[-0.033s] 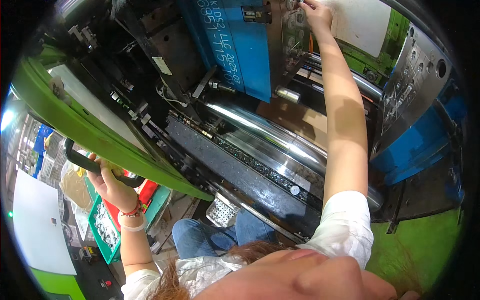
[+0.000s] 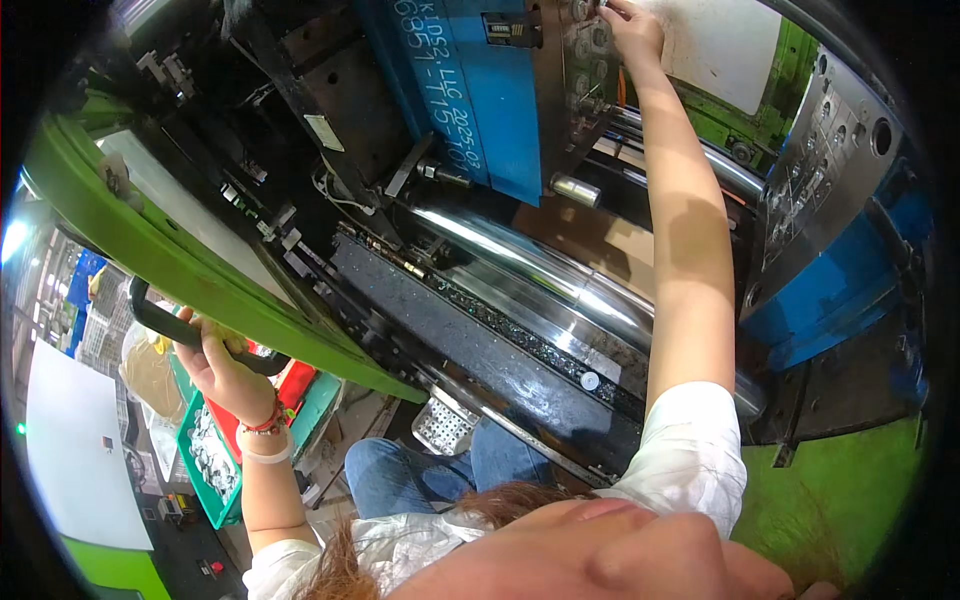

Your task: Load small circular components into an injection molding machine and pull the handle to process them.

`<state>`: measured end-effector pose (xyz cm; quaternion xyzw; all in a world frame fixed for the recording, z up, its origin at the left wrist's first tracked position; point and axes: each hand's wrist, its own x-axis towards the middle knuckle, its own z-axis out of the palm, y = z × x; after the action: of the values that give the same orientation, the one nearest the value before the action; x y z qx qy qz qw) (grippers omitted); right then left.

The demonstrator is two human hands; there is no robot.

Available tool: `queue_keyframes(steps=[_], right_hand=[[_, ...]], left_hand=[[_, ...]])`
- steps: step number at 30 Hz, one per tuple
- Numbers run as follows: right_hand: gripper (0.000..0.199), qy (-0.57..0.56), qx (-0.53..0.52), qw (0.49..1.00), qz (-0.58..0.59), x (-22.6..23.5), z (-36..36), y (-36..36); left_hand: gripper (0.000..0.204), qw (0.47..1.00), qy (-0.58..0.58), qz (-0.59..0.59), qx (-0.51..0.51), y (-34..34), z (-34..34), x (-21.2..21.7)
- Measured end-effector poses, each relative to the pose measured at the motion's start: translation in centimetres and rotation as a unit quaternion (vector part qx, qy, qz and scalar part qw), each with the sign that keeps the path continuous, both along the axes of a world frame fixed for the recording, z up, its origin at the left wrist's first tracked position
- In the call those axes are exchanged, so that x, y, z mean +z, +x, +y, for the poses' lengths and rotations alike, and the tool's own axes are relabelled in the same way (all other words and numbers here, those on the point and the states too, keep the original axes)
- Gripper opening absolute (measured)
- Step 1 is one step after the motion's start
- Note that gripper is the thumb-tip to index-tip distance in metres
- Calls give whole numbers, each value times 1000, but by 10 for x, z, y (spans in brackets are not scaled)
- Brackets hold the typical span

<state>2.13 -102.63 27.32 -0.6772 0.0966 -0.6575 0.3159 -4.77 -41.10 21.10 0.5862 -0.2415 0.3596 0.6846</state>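
L hand grips door handle.

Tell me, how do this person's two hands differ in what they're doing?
The left hand grips a black handle on the green door, low by the body; the right hand stretches far up to the grey mould face. The left wrist wears bracelets; the right wrist is bare. Both are bare hands.

Below the green machine frame you see a grey floor, a green crate beside a red one, and bright light at left.
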Motion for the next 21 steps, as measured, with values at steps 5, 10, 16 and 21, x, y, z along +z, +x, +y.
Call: queue_keyframes(steps=[5,10,16,21], right_hand=[[27,16,11,1000,-9,-1,5,0],[26,-31,-11,999,-30,-3,13,-3],[21,-166,-101,980,-52,-8,8,-2],[20,-123,-87,986,-70,-6,20,4]], left_hand=[[29,1000,-6,2,-9,2,0,0],[29,1000,3,-6,-4,0,0,0],[29,1000,5,10,10,-1,-3,0],[29,1000,2,14,8,-3,-1,1]])
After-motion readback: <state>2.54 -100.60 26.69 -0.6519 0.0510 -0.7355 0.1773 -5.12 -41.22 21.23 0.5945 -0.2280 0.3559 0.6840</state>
